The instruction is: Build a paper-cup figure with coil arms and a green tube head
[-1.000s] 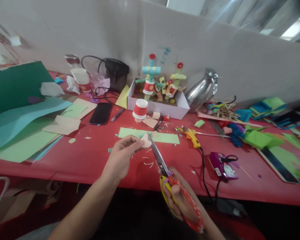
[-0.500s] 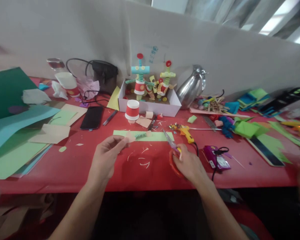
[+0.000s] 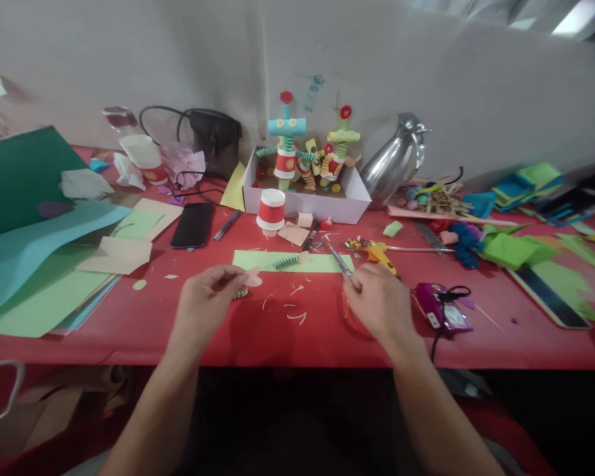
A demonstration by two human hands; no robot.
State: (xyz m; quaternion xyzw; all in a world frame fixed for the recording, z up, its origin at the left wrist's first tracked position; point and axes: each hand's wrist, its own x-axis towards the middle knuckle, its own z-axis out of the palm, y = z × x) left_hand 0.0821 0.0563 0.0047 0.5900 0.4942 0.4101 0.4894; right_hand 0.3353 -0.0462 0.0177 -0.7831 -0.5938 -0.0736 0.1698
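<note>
A small peach paper cut-out (image 3: 252, 277) is pinched between the thumb and fingers of my left hand (image 3: 205, 301). Just below those fingertips a short green folded-paper spring (image 3: 240, 293) shows on the table, partly hidden. My right hand (image 3: 379, 301) is closed over the scissors (image 3: 338, 256), blades pointing away and slightly left; the red handles are mostly under my hand. Between my hands and a little farther off lies a light green paper strip (image 3: 322, 263). On it rests another green paper spring (image 3: 286, 262) with a peach piece at its right end.
Behind the strip are a red-and-white paper cup (image 3: 271, 210) and a white box (image 3: 307, 203) with paper-cup figures. A yellow glue gun (image 3: 377, 254) and purple device (image 3: 439, 307) are at right, a steel jug (image 3: 394, 162) behind. Left are a phone (image 3: 192, 225) and coloured paper (image 3: 54, 291).
The view has shifted, moving the table items right and slightly up. A green spring now shows below my left hand. My right hand has come farther over the scissors' handles.
</note>
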